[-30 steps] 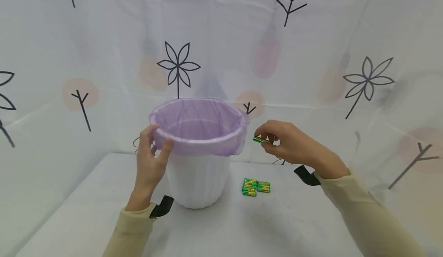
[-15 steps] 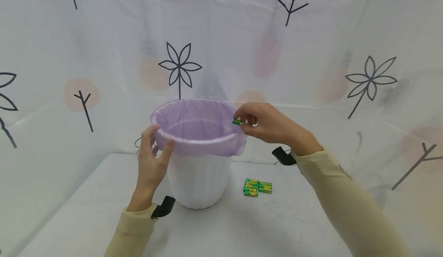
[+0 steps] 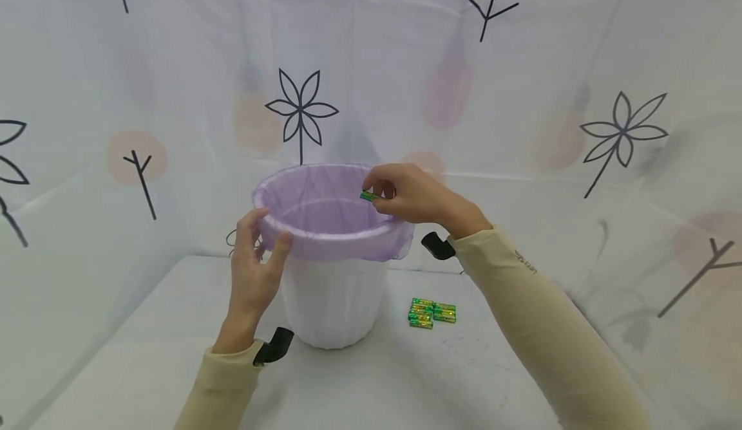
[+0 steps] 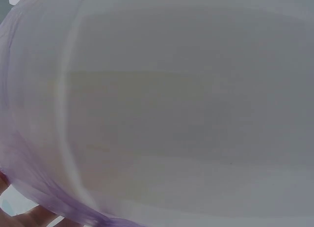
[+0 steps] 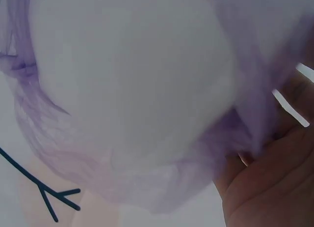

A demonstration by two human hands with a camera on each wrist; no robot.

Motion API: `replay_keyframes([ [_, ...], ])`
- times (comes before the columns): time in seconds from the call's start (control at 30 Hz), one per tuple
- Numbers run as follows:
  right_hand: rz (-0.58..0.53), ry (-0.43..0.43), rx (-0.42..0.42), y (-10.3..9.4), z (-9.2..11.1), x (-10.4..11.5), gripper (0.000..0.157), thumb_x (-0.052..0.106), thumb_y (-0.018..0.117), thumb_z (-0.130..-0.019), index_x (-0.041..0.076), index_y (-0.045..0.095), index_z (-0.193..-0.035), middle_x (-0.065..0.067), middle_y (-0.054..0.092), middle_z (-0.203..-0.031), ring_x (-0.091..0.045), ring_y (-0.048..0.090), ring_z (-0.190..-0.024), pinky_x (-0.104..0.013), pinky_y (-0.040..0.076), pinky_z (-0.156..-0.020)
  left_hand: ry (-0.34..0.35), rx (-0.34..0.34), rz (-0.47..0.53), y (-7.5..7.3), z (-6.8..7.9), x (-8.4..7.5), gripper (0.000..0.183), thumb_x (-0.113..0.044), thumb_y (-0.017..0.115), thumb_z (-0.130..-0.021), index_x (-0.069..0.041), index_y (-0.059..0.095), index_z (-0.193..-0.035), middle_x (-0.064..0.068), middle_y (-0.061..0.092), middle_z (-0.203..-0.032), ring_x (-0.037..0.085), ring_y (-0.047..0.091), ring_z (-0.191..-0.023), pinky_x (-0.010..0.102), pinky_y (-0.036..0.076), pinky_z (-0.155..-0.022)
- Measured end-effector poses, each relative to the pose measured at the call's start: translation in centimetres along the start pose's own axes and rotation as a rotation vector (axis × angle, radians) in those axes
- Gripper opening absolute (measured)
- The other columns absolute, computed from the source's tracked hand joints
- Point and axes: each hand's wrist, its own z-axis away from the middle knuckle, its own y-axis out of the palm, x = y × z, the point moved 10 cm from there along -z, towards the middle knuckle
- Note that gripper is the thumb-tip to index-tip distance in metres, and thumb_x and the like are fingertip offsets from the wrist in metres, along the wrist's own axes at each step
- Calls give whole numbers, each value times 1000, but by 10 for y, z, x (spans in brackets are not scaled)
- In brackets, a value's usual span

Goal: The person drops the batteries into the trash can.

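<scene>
A white bin (image 3: 335, 301) stands upright on the table, lined with a thin purple bag (image 3: 333, 244) folded over its rim. My left hand (image 3: 255, 275) grips the bin's left side at the rim, with the thumb in front. Between thumb and fingers, my right hand (image 3: 414, 195) pinches a small green and gold battery (image 3: 368, 196) over the right part of the opening. In the right wrist view the purple bag (image 5: 147, 187) fills much of the picture, with the palm at the right edge; the battery is not visible there.
Several more green and gold batteries (image 3: 431, 313) lie grouped on the white table (image 3: 464, 365), right of the bin. A pale patterned cloth (image 3: 522, 63) hangs behind. Dark camera mounts (image 3: 274, 345) sit on both wrists.
My right hand has moved left with the battery, from beside the bin to over its opening. The left hand has stayed on the rim.
</scene>
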Motion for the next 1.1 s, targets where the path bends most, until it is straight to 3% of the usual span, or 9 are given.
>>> replay_keyframes([
  [0.3, -25, 86, 77, 21, -19, -11, 24, 7, 61, -83, 13, 66, -105, 0, 61, -86, -15, 55, -81, -29, 48, -72, -10, 11, -5, 1, 2, 1, 51, -25, 62, -92, -16, 40, -138, 2, 39, -146, 26, 38, -134, 59, 35, -103],
  [0.57, -32, 135, 91, 30, -30, -16, 24, 10, 63, -82, 17, 66, -105, 1, 62, -89, -15, 55, -84, -30, 48, -73, -17, 15, -7, 1, 1, 1, 50, -20, 62, -93, -18, 40, -138, 4, 38, -146, 28, 37, -134, 59, 34, -104],
  [0.67, -38, 150, 94, 34, -33, -18, 24, 10, 63, -82, 17, 66, -104, 0, 62, -89, -16, 55, -84, -30, 48, -73, -24, 14, -8, 1, 1, -5, 50, -15, 61, -93, -13, 39, -138, 8, 37, -146, 30, 37, -134, 59, 34, -104],
  [0.87, -31, 162, 121, 43, -36, -23, 23, 11, 63, -83, 18, 65, -105, 1, 62, -91, -16, 56, -86, -31, 48, -76, -31, 18, -10, 2, 4, -36, 49, -9, 59, -92, 1, 38, -135, 20, 37, -144, 38, 37, -133, 61, 33, -103],
  [1.1, -17, 148, 122, 44, -38, -24, 25, 11, 62, -82, 18, 65, -106, 2, 63, -92, -15, 56, -88, -31, 48, -79, -33, 17, 5, 0, 3, -39, 50, -10, 60, -92, -5, 38, -136, 16, 38, -144, 39, 36, -133, 63, 33, -102],
])
